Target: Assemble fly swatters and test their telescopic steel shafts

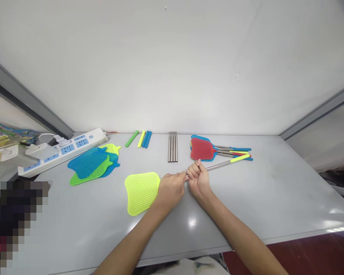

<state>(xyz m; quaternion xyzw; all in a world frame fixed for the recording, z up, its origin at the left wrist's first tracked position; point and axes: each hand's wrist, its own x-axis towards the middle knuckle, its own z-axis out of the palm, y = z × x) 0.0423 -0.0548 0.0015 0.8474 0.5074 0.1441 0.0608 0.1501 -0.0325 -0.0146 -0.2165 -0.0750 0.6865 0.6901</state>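
A yellow fly swatter (142, 192) with a perforated head and a metal rod lies across both of my hands. My left hand (171, 190) is closed around it just beside the head, hiding the neck. Close by, my right hand (198, 180) wraps its fingers round the rod, and a short bit of metal shows between the two hands. The rod runs on to the right and ends in a yellow grip (240, 158). Beyond my right hand lies a pile of swatters with a red head (202, 149) on top.
Several metal rods (172, 147) lie side by side at the back. Left of them are blue grips (146, 139), a yellow grip (141, 139) and a green grip (132, 138). Loose blue swatter heads (87, 162) overlap green and yellow ones beside a white power strip (71, 147).
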